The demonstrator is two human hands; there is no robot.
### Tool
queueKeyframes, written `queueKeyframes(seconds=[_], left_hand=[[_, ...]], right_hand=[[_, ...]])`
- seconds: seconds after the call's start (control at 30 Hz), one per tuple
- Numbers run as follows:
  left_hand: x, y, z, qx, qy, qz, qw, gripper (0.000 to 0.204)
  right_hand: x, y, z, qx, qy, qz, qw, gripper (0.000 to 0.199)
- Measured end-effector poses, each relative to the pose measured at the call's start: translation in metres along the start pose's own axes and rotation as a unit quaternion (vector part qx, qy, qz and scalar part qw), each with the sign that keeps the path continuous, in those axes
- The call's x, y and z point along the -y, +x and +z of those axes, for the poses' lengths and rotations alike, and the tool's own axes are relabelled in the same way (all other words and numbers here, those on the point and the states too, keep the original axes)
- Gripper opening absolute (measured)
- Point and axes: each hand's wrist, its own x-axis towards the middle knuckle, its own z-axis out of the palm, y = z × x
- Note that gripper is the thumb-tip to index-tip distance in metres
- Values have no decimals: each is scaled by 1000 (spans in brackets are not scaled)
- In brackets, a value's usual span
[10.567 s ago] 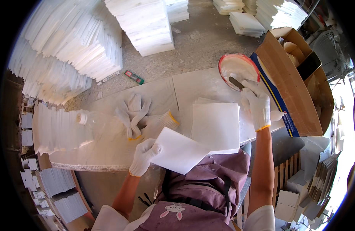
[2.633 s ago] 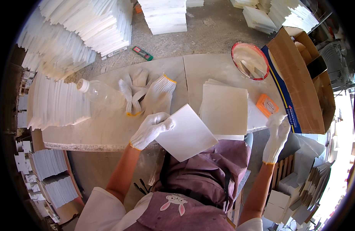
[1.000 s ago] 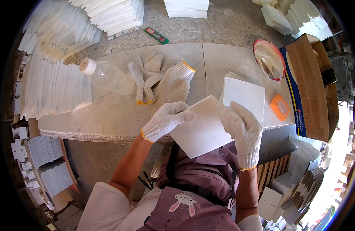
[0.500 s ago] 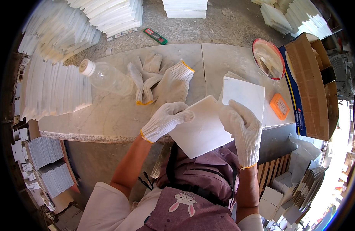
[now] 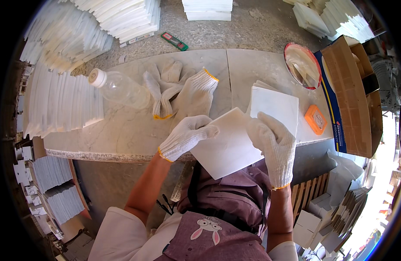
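Observation:
Both my hands wear white knit gloves with orange cuffs. A thin white square tile (image 5: pixel 228 145) is tilted between them, past the near edge of the marble tabletop (image 5: pixel 118 130). My left hand (image 5: pixel 189 135) grips its left edge, thumb on top. My right hand (image 5: pixel 274 145) is closed at the tile's right edge; its fingertips are partly hidden. Under and behind my right hand, more white tiles (image 5: pixel 274 104) lie in a small uneven stack on the tabletop. A spare pair of white gloves (image 5: pixel 194 95) lies beyond my left hand.
A clear plastic bottle (image 5: pixel 124 91) lies left of the gloves. On the right are an orange box (image 5: pixel 315 119), a red-rimmed round lid (image 5: pixel 302 65) and an open cardboard carton (image 5: pixel 350 95). Tall tile stacks (image 5: pixel 65 100) line the left. A green packet (image 5: pixel 174 41) lies behind the tabletop.

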Motion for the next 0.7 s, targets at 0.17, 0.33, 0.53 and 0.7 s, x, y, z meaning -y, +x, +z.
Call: queueKeyframes(seconds=[0.17,0.33,0.53,0.7], left_hand=[[-2,0,1,1,-7,-9,1000,31],[-3,0,0,-3,1,-16,1000,30],[-5,3,-1,2,22,-18,1000,32],[-11,3,-4,4,19,-41,999,35]], right_hand=[[3,0,0,-4,5,6,1000,33],[-3,-4,-13,46,173,29,983,51],[-72,-15,-59,88,497,22,863,70],[-108,-28,-116,-101,487,9,868,62]])
